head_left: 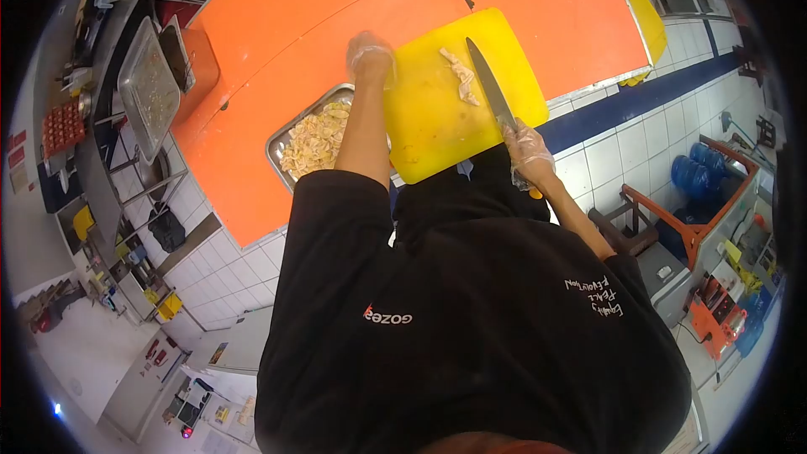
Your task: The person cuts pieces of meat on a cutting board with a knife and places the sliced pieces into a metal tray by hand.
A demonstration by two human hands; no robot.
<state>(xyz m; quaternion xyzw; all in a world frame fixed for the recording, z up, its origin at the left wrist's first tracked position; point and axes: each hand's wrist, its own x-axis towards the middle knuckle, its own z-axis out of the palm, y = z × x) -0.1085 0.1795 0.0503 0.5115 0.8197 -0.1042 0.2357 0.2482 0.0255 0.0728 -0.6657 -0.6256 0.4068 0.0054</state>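
My right hand [530, 151], in a clear plastic glove, grips a large kitchen knife [490, 84] by its handle. The blade lies along the right part of a yellow cutting board [429, 118], pointing away from me. Just left of the blade is a pale strip of meat [461, 77]. My left hand [370, 55], also gloved, is by the board's upper left edge with its fingers curled in; whatever they may hold is hidden. Below it, partly covered by my left forearm, a metal tray [273, 151] holds many chopped pale pieces [315, 141].
Board and tray rest on an orange table [277, 34], the board reaching past its near edge. Left of the table stand an orange container [198, 63] and a tilted metal tray [150, 92]. A wooden-framed stand [702, 227] and blue water bottles [699, 170] are at right.
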